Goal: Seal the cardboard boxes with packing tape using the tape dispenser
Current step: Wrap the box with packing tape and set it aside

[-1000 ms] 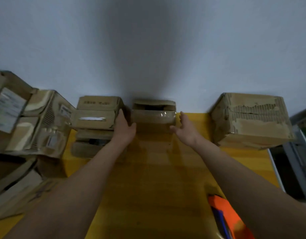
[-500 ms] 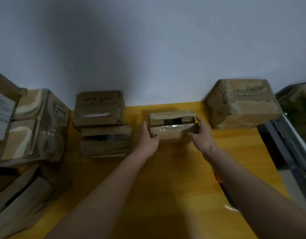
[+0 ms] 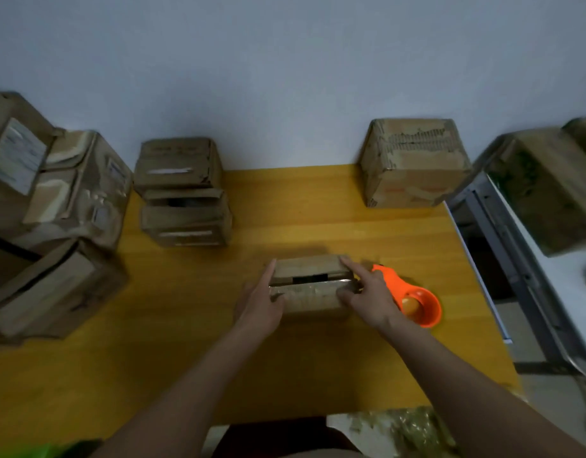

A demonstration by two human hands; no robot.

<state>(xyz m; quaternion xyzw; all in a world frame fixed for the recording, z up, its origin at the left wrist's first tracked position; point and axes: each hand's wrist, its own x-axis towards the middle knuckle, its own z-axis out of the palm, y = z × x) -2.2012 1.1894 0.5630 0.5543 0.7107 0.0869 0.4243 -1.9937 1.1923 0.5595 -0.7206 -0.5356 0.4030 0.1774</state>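
while both hands hold it, a small brown cardboard box with a dark gap between its top flaps sits near the middle of the yellow wooden table.

left hand: pressed flat against the box's left side, fingers straight and together, thumb over the near corner.

right hand: against the box's right side, forefinger stretched along the top edge, thumb bent onto the front face, other fingers loosely curved; they hide part of the item behind.

orange plastic tape dispenser: lying on the table just beside the box on its right, round end toward the table's right edge, touched by neither hand so far as can be told.

two small brown cardboard boxes, stacked: back left of the table, near the grey wall.

large brown cardboard box with torn tape marks: back right corner, against the wall.

pile of larger brown cartons with paper labels: left edge, some tilted.

blurred carton on a metal rack: off the table, right.
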